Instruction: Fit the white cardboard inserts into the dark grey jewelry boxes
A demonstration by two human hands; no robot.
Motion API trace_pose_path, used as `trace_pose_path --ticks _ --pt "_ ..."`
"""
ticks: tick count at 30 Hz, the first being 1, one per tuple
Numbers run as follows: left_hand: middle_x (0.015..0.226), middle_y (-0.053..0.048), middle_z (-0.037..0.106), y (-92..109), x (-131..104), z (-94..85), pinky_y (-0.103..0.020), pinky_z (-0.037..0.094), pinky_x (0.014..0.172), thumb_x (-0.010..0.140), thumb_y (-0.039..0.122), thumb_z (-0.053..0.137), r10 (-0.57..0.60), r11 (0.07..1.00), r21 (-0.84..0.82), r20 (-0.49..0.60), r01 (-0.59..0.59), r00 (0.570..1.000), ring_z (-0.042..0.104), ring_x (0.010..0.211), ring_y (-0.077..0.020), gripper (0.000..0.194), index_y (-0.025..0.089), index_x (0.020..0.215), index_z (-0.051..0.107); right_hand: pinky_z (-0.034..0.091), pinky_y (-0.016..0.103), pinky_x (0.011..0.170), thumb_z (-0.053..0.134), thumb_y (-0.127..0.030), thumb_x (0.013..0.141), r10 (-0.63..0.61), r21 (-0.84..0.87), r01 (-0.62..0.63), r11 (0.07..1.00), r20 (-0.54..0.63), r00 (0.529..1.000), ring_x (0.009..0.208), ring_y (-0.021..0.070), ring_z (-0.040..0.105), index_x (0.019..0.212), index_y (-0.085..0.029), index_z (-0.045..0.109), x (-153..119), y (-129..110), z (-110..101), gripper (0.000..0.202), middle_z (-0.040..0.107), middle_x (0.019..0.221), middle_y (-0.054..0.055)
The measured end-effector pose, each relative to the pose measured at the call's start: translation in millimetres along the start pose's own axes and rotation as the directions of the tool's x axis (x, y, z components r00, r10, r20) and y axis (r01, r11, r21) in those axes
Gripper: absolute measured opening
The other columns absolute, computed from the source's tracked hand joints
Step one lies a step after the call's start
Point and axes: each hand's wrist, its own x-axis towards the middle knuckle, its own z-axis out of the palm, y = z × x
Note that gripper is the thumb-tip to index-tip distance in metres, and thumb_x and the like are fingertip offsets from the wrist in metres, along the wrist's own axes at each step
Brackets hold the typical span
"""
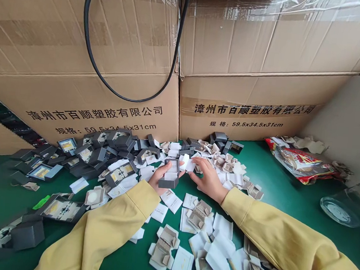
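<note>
My left hand (157,176) is closed around a small dark grey box (168,181), which is open toward me and shows a white insert inside. Just to its right, my right hand (209,178) has its thumb and fingers bent around a small white paper piece (190,165), close to the box's upper right side. Both hands are over a heap of folded white and grey card inserts (225,162). Left of the heap lies a pile of dark grey boxes (119,139), several of them open.
Large cardboard cartons (120,91) wall off the back, and a black cable (132,99) loops down before them. Loose card inserts (164,248) spread over the green table (124,252). On the right are a red plastic packet (304,162) and a clear container (341,210).
</note>
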Motion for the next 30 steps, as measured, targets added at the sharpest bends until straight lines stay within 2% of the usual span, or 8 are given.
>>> trace_pose_path --ticks 7,12,21,27,30 --pt "0.104 -0.011 0.066 -6.0 2.2 -7.5 -0.049 0.038 0.098 0.077 0.038 0.058 -0.077 0.992 0.104 0.125 0.064 0.989 0.05 0.112 -0.0322 0.028 0.015 0.09 0.069 0.046 0.041 0.091 0.048 -0.021 0.083 -0.074 0.021 0.074 0.997 0.013 0.997 0.108 0.0227 0.05 0.114 -0.02 0.045 1.2 -2.8 -3.2 0.031 0.053 0.115 0.012" --pt "0.107 -0.01 0.066 -10.3 6.5 -14.3 -0.049 0.038 0.098 0.076 0.038 0.059 -0.079 0.993 0.1 0.128 0.067 0.989 0.051 0.112 -0.0332 0.03 0.015 0.091 0.07 0.047 0.041 0.09 0.049 -0.023 0.083 -0.07 0.014 0.069 0.998 0.042 0.997 0.106 0.0226 0.052 0.114 -0.02 0.045 0.1 -0.7 -2.2 0.031 0.054 0.114 0.012" --pt "0.101 -0.01 0.067 -7.3 4.8 -9.5 -0.049 0.034 0.101 0.076 0.037 0.059 -0.121 0.99 0.088 0.135 0.11 0.983 0.052 0.111 -0.033 0.028 0.016 0.092 0.07 0.049 0.042 0.087 0.054 -0.029 0.083 -0.043 0.004 0.043 0.999 0.025 0.999 0.105 0.024 0.054 0.116 -0.022 0.043 -1.7 3.8 0.9 0.035 0.056 0.113 0.011" --pt "0.103 -0.011 0.066 -10.1 5.9 -11.9 -0.049 0.038 0.097 0.078 0.036 0.057 -0.112 0.991 0.081 0.128 0.103 0.985 0.052 0.11 -0.0318 0.031 0.014 0.097 0.068 0.046 0.041 0.094 0.052 -0.027 0.084 -0.037 0.062 0.037 0.997 -0.016 0.999 0.119 0.0232 0.046 0.124 -0.023 0.04 -1.2 1.4 0.2 0.041 0.046 0.129 0.011" --pt "0.104 -0.012 0.066 -11.8 6.3 -13.3 -0.047 0.042 0.093 0.077 0.035 0.058 -0.124 0.99 0.092 0.137 0.112 0.983 0.054 0.108 -0.0291 0.034 0.014 0.103 0.065 0.046 0.041 0.094 0.052 -0.028 0.084 -0.044 0.062 0.044 0.997 0.001 0.999 0.115 0.0227 0.05 0.122 -0.023 0.043 -0.9 2.0 0.3 0.039 0.052 0.123 0.01"
